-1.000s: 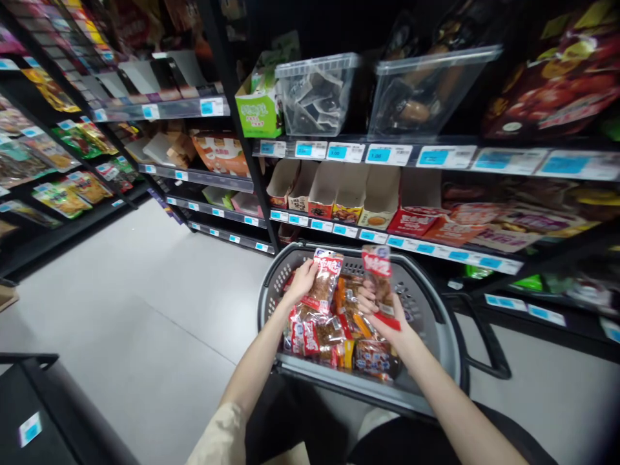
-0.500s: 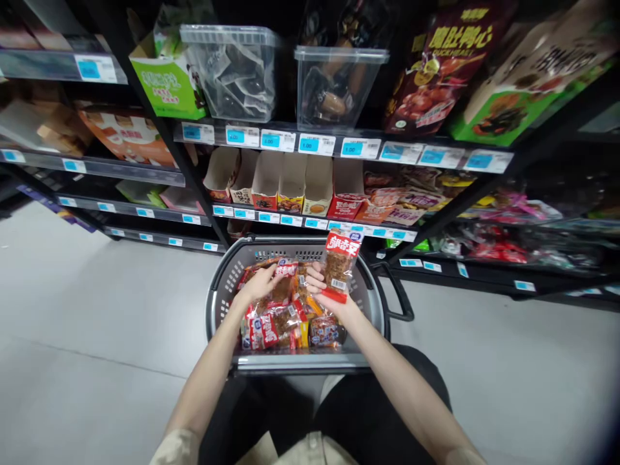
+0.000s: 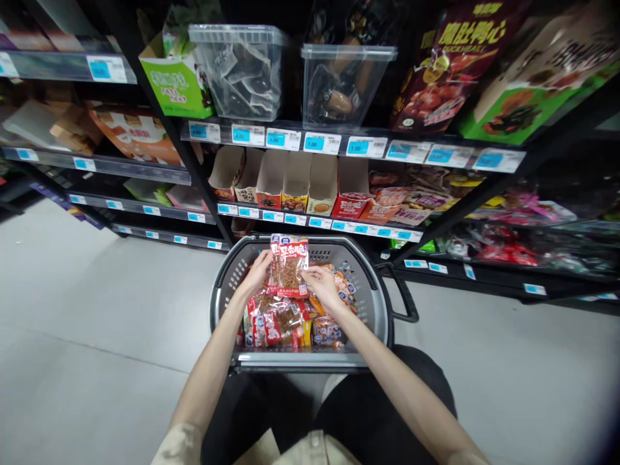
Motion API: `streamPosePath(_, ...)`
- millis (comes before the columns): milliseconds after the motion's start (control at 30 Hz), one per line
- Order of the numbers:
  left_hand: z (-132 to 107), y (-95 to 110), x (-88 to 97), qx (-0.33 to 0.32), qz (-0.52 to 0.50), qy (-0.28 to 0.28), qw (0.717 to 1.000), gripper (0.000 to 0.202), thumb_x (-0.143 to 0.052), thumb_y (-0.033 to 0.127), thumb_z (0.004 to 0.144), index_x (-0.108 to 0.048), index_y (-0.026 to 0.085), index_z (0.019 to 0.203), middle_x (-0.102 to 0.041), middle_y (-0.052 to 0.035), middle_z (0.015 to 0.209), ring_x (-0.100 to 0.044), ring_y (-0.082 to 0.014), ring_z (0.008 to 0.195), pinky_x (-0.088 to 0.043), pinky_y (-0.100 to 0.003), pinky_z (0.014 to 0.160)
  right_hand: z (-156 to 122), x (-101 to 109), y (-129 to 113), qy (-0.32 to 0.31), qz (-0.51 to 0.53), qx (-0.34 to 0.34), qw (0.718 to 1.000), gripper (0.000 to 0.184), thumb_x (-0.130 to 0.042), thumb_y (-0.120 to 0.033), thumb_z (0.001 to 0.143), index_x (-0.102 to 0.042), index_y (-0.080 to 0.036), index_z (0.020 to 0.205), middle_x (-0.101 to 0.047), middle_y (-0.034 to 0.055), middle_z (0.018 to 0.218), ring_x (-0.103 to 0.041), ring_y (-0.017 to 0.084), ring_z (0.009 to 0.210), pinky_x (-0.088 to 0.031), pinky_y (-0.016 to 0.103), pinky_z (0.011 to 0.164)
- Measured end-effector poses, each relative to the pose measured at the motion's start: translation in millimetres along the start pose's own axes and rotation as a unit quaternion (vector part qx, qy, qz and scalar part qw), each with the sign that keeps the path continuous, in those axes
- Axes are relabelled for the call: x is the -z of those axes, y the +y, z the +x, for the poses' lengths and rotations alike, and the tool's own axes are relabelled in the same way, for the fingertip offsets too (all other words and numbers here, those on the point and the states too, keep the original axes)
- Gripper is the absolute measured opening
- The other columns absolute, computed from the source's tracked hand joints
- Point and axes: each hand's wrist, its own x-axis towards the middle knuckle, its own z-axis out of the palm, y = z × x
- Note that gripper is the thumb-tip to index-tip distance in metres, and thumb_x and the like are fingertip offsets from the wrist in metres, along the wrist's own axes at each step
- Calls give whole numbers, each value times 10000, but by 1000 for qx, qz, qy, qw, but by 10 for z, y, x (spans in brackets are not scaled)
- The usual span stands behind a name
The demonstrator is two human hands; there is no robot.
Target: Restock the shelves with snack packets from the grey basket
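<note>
Two red-and-clear snack packets (image 3: 293, 266) overlap upright above the basket, their printed fronts facing me. My left hand (image 3: 260, 271) is closed on the left edge of the rear one. On the right side, my right hand (image 3: 321, 285) pinches the edge of the front packet. Beneath both hands, the grey shopping basket (image 3: 372, 290) holds a pile of similar red packets (image 3: 271, 326), along with orange and yellow ones. A brown packet with blue-and-white print (image 3: 327, 330) lies at the basket's near right.
Behind the basket stands a shelf rack with open snack cartons (image 3: 296, 181) on a low tier. Above are clear plastic tubs (image 3: 247, 77) and a duck heart box (image 3: 445, 71). The basket's black handle (image 3: 404, 300) juts out right. Pale floor (image 3: 121, 303) lies on both sides.
My right hand has brought its packet left and turned it face-on beside my left hand. My left hand has risen from the pile, now gripping another red packet. The view shifted slightly.
</note>
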Motion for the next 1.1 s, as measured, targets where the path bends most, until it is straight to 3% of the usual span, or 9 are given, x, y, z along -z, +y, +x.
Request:
streamPosePath(167, -127, 167, -49, 11, -43, -113, 993, 745, -919, 474, 720, -573, 193, 1317, -741, -118, 1239, -710, -267, 1129, -560, -386, 984, 9, 19, 35, 4, -13, 4, 1000, 564, -948, -641, 518, -672, -205, 746, -683, 8, 755, -601, 163, 709, -461, 262, 611)
streamPosePath(300, -145, 204, -67, 3, -30, -149, 988, 712, -901, 426, 732, -588, 172, 1319, -702, -172, 1378, -672, -315, 1259, -531, -456, 1071, 57, 47, 54, -7, -48, 52, 997, 501, -922, -614, 591, -649, -211, 711, -678, 10, 738, -611, 170, 723, -490, 278, 654)
streamPosePath(433, -139, 199, -45, 27, -16, -171, 985, 830, -863, 397, 752, -527, 181, 1480, -658, -185, 1463, -651, -331, 1301, -530, -472, 1075, 77, 48, -47, 25, -28, 82, 996, 586, -979, -494, 533, -671, -226, 952, -750, 25, 926, -657, 171, 766, -535, 275, 659)
streamPosePath(533, -157, 212, -40, 43, 0, -226, 973, 847, -836, 386, 757, -523, 212, 1525, -679, -153, 1444, -664, -321, 1272, -528, -477, 1071, 42, 51, -143, -37, -10, 46, 998, 625, -975, -494, 566, -682, -220, 1044, -768, 25, 908, -641, 158, 640, -521, 272, 534)
streamPosePath(733, -170, 178, -34, 58, 30, -284, 957, 808, -824, 440, 761, -573, 222, 1497, -727, -131, 1346, -690, -320, 1185, -538, -483, 1032, -27, 136, -209, -139, -108, 13, 984, 451, -963, -499, 617, -739, -212, 884, -708, -22, 683, -546, 129, 454, -492, 287, 437)
streamPosePath(800, -151, 134, -21, 41, 32, -285, 957, 803, -846, 459, 745, -597, 227, 1473, -709, -132, 1371, -689, -313, 1187, -532, -479, 1049, -29, 172, -214, -166, -145, 29, 975, 432, -939, -505, 652, -767, -226, 934, -744, -13, 737, -610, 161, 519, -563, 327, 516)
streamPosePath(900, -118, 61, -12, -7, 25, -282, 959, 744, -877, 482, 728, -660, 228, 1392, -675, -139, 1423, -679, -301, 1210, -510, -474, 1095, -12, 200, -222, -181, -202, 101, 957, 474, -920, -497, 675, -793, -261, 1066, -815, 12, 978, -746, 252, 848, -641, 444, 851)
streamPosePath(1000, -107, 32, -32, -31, 30, -258, 965, 793, -914, 505, 687, -666, 209, 1380, -687, -158, 1401, -699, -308, 1159, -533, -494, 1064, 9, 208, -235, -149, -265, 175, 937, 432, -911, -494, 683, -810, -285, 1048, -817, 29, 1119, -709, 319, 1153, -525, 521, 1124)
streamPosePath(1100, -127, 81, -53, -53, 6, -228, 972, 870, -890, 514, 732, -585, 218, 1491, -718, -149, 1352, -715, -295, 1151, -552, -481, 1052, -10, 285, -296, -122, -291, 176, 932, 322, -878, -485, 725, -816, -291, 975, -816, 62, 1106, -663, 376, 1244, -477, 569, 1164)
